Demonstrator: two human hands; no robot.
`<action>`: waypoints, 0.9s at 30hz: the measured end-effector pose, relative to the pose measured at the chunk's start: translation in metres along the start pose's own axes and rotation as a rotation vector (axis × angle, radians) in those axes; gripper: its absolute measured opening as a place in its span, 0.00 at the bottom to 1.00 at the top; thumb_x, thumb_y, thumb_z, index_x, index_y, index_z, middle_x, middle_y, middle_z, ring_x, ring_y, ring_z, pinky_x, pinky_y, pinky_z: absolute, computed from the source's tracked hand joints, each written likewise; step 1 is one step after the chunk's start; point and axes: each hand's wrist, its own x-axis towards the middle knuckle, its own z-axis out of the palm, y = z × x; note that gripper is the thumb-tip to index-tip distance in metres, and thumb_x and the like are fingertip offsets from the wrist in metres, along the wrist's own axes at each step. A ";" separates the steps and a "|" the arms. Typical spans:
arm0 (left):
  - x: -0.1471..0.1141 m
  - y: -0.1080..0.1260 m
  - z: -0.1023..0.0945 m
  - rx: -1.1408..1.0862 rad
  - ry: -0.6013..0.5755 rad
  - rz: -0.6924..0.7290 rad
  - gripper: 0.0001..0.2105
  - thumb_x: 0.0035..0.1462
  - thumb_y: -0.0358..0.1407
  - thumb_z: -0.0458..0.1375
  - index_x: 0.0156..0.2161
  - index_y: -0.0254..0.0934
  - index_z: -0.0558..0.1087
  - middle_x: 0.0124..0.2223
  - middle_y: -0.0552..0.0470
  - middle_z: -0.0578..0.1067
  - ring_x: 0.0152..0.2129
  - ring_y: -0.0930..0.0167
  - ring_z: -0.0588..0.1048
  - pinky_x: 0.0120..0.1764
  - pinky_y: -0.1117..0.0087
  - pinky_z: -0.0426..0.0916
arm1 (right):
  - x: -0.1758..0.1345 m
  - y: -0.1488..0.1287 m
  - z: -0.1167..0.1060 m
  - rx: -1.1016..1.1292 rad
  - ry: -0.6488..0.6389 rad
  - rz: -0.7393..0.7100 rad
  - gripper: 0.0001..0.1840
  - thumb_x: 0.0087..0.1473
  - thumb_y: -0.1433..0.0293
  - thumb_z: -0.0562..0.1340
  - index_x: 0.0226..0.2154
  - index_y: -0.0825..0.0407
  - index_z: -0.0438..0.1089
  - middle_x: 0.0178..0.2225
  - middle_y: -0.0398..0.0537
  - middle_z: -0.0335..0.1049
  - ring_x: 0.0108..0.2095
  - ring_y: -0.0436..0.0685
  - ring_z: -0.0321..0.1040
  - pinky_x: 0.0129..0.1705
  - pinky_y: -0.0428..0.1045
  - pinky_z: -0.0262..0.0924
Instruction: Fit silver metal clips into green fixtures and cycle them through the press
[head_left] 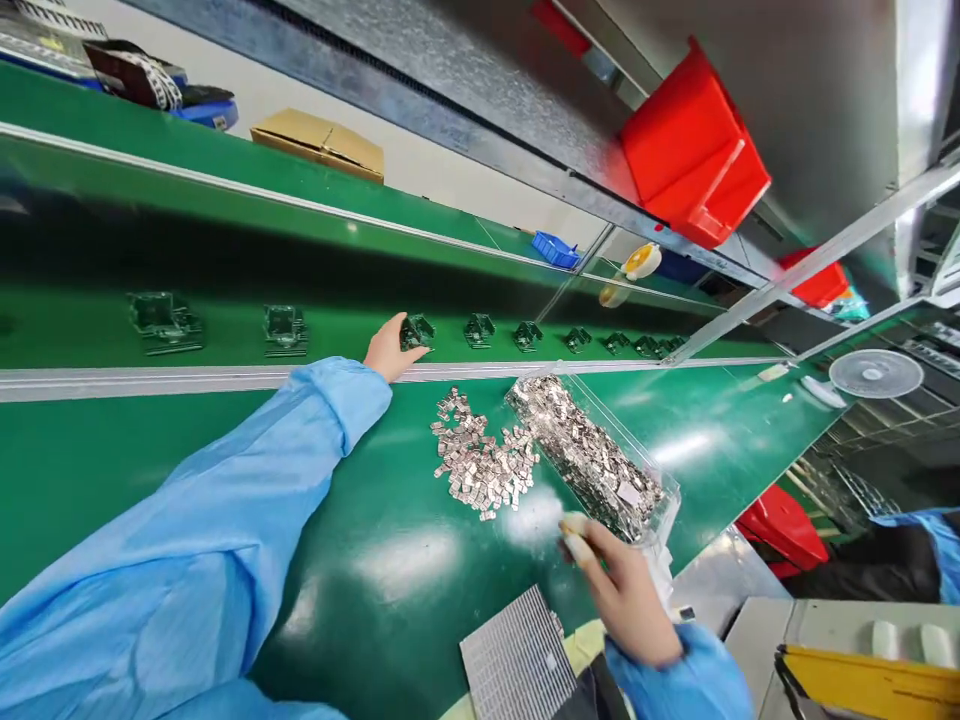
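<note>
Thumb and fingers of our left hand (384,352) are clamped on the near left edge of a small dark green part (418,331), which sits on the green channel (352,345) just beyond the pale rail (172,382). Along the same channel we see a row of similar parts (479,330), two to the left of the held one and several more running off to the right.

Our right hand (622,590) is above the green table (360,490), near the close end of a long clear tray (670,507). White covers (579,548) sit on its thumb and forefinger, whose tips come close together; the hand is blurred, so we cannot tell whether they meet or pinch something.

Small metal pieces (596,450) fill much of the tray, and a loose pile (484,465) of such pieces lies on the table just left of it, between our two hands. Nearer to us rests a grey ribbed slab (517,655), tilted to our view, with a pale yellow cloth-like thing (585,643) beside it. Blue sleeves (225,530) cover both our arms.

Beyond the channel, on a raised ledge, we see a cardboard box (319,142) and a blue tray (555,249); a red bin (694,150) sits above, at the upper shelf.
</note>
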 end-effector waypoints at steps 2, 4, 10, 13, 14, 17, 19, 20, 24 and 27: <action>-0.009 -0.008 -0.020 0.037 0.030 0.096 0.33 0.52 0.38 0.64 0.61 0.31 0.61 0.66 0.36 0.59 0.64 0.55 0.57 0.64 0.55 0.54 | 0.056 -0.007 0.023 0.042 -0.061 0.043 0.15 0.53 0.58 0.57 0.31 0.51 0.74 0.32 0.51 0.77 0.34 0.61 0.74 0.38 0.53 0.69; -0.018 -0.021 -0.053 0.103 0.098 0.185 0.30 0.52 0.38 0.63 0.60 0.34 0.63 0.69 0.39 0.53 0.67 0.55 0.48 0.67 0.52 0.45 | 0.105 -0.009 0.045 0.037 -0.080 0.060 0.13 0.50 0.61 0.59 0.31 0.51 0.74 0.33 0.50 0.78 0.37 0.60 0.74 0.42 0.53 0.67; -0.019 -0.075 -0.120 0.334 0.305 0.138 0.29 0.51 0.42 0.63 0.57 0.36 0.64 0.69 0.36 0.50 0.67 0.46 0.45 0.63 0.43 0.46 | 0.181 -0.009 0.092 -0.032 -0.118 0.185 0.10 0.45 0.62 0.66 0.20 0.50 0.71 0.19 0.42 0.71 0.22 0.53 0.66 0.27 0.47 0.59; -0.006 -0.092 -0.117 0.308 0.240 0.114 0.22 0.54 0.42 0.59 0.52 0.34 0.68 0.59 0.34 0.66 0.62 0.48 0.57 0.61 0.45 0.53 | 0.189 -0.010 0.103 -0.049 -0.104 0.241 0.10 0.39 0.68 0.69 0.16 0.50 0.68 0.16 0.40 0.67 0.19 0.50 0.61 0.23 0.46 0.54; -0.002 -0.095 -0.115 0.307 0.230 0.132 0.19 0.54 0.41 0.58 0.50 0.34 0.70 0.55 0.35 0.69 0.59 0.49 0.61 0.60 0.46 0.55 | 0.190 -0.010 0.104 -0.043 -0.097 0.249 0.09 0.38 0.70 0.69 0.16 0.50 0.68 0.15 0.40 0.66 0.19 0.50 0.60 0.23 0.46 0.54; 0.005 -0.096 -0.115 0.300 0.269 0.189 0.14 0.54 0.37 0.57 0.45 0.35 0.72 0.50 0.37 0.73 0.54 0.52 0.66 0.57 0.47 0.59 | 0.188 -0.012 0.104 0.016 -0.072 0.248 0.07 0.37 0.74 0.67 0.16 0.50 0.68 0.15 0.40 0.65 0.19 0.51 0.61 0.24 0.46 0.56; 0.001 -0.087 -0.118 0.275 0.346 0.237 0.12 0.55 0.36 0.57 0.44 0.36 0.73 0.49 0.38 0.73 0.52 0.53 0.68 0.56 0.49 0.61 | 0.182 -0.014 0.098 0.093 -0.058 0.240 0.03 0.39 0.72 0.67 0.20 0.50 0.71 0.18 0.41 0.68 0.21 0.52 0.64 0.26 0.47 0.60; -0.005 -0.079 -0.120 0.262 0.384 0.274 0.12 0.55 0.36 0.58 0.45 0.36 0.73 0.49 0.39 0.73 0.52 0.54 0.68 0.56 0.50 0.61 | 0.178 -0.015 0.094 0.140 -0.056 0.235 0.02 0.40 0.70 0.67 0.22 0.50 0.73 0.20 0.43 0.70 0.22 0.53 0.66 0.27 0.48 0.63; -0.057 -0.037 -0.114 0.228 0.349 0.499 0.13 0.54 0.37 0.62 0.45 0.39 0.72 0.47 0.43 0.76 0.48 0.59 0.72 0.54 0.55 0.65 | 0.149 -0.024 0.073 0.323 -0.086 0.198 0.13 0.43 0.61 0.65 0.30 0.52 0.76 0.27 0.48 0.75 0.27 0.56 0.70 0.30 0.51 0.68; -0.116 -0.011 -0.103 0.213 0.143 0.605 0.14 0.54 0.40 0.64 0.44 0.39 0.71 0.43 0.46 0.77 0.42 0.62 0.74 0.49 0.58 0.69 | 0.109 -0.042 0.060 0.407 -0.167 0.161 0.12 0.43 0.60 0.65 0.28 0.52 0.75 0.29 0.48 0.75 0.29 0.56 0.69 0.33 0.51 0.68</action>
